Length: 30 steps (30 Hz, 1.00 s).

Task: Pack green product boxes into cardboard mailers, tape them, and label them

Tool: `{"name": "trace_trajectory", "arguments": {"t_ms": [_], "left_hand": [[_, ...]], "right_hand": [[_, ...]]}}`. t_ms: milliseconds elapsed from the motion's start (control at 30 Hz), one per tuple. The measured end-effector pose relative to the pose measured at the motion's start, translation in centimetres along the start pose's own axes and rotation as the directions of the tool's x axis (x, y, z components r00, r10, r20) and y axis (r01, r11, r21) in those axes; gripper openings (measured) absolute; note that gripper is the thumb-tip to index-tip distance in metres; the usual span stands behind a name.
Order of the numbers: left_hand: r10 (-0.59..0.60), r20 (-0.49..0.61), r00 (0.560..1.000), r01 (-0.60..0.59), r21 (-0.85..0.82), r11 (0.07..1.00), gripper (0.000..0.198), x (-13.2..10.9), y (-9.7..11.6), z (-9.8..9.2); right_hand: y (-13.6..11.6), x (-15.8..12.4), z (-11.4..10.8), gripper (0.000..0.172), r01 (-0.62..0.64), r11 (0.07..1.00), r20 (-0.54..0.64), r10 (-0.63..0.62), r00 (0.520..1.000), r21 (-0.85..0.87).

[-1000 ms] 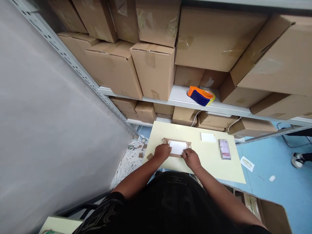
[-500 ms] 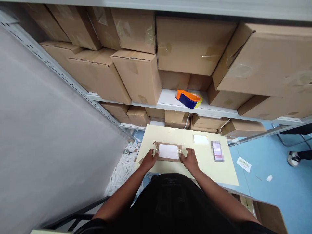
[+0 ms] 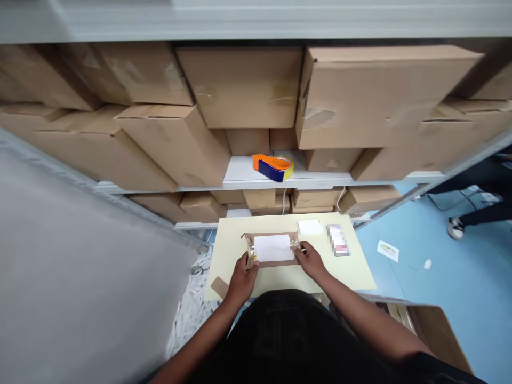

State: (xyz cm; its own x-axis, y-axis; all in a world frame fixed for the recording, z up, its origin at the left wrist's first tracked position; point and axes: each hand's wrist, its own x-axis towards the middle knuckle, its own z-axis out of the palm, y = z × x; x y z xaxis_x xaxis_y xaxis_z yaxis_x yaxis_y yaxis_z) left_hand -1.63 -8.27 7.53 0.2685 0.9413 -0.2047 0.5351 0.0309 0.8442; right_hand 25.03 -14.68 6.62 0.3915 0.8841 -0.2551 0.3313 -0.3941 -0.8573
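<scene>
A flat cardboard piece (image 3: pixel 276 263) with a white sheet (image 3: pixel 273 248) on its top is between my two hands, over the pale yellow table (image 3: pixel 240 229). Clear shiny tape or wrap shows at both short ends. My left hand (image 3: pixel 242 277) grips the left end, thumb on the lower left corner. At the right end, my right hand (image 3: pixel 310 260) has its fingers closed on the edge. A small brown cardboard scrap (image 3: pixel 220 287) lies by my left wrist.
On the table are a white card stack (image 3: pixel 310 226) and a pixelated item (image 3: pixel 338 240). An orange and blue tape dispenser (image 3: pixel 273 167) sits on the shelf among cardboard boxes (image 3: pixel 248 85). White shreds (image 3: pixel 184 314) cover the floor at left; another person's leg (image 3: pixel 480 214) is at right.
The view has turned to the right. My left hand has closed round the left end of the cardboard piece, and my right fingers have closed on its right end.
</scene>
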Motion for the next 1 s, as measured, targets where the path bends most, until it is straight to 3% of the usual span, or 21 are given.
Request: {"name": "trace_trajectory", "arguments": {"t_ms": [100, 200, 300, 400, 567, 733, 800, 1000], "left_hand": [[0.096, 0.137, 0.986, -0.093, -0.028, 0.995, 0.059, 2.4, 2.7, 0.7], [0.183, 0.300, 0.936, -0.176, -0.049, 0.983, 0.055, 4.7, 5.4, 2.5], [0.287, 0.452, 0.845, -0.287, -0.070, 0.955, 0.053, 5.7, 7.6, 5.5], [0.358, 0.571, 0.739, -0.377, -0.090, 0.922, 0.054, 5.3, 9.7, 9.1], [0.373, 0.756, 0.537, -0.481, -0.089, 0.872, 0.054, 2.1, 13.8, 15.7], [0.347, 0.876, 0.335, -0.576, -0.101, 0.811, 0.052, -2.7, 17.6, 23.3], [0.325, 0.906, 0.272, -0.606, -0.101, 0.789, 0.051, -4.9, 18.6, 26.9], [0.275, 0.949, 0.154, -0.652, -0.111, 0.750, 0.049, -11.9, 20.7, 38.5]], "right_hand": [[-0.3, -1.4, -2.4, 0.040, -0.046, 0.999, -0.175, 0.048, 0.983, 0.013], [0.4, -3.9, -4.6, 0.043, -0.132, 0.991, -0.368, 0.137, 0.920, 0.039], [1.7, -7.6, -6.6, 0.049, -0.193, 0.977, -0.526, 0.210, 0.824, 0.087], [3.2, -11.9, -8.4, 0.053, -0.249, 0.959, -0.643, 0.275, 0.715, 0.134], [6.5, -19.7, -11.4, 0.057, -0.368, 0.907, -0.768, 0.382, 0.514, 0.204], [11.8, -27.0, -14.0, 0.059, -0.428, 0.831, -0.806, 0.505, 0.311, 0.355], [14.2, -29.7, -15.0, 0.059, -0.446, 0.808, -0.806, 0.530, 0.265, 0.385], [20.8, -37.1, -18.3, 0.060, -0.527, 0.739, -0.791, 0.583, 0.186, 0.420]]}}
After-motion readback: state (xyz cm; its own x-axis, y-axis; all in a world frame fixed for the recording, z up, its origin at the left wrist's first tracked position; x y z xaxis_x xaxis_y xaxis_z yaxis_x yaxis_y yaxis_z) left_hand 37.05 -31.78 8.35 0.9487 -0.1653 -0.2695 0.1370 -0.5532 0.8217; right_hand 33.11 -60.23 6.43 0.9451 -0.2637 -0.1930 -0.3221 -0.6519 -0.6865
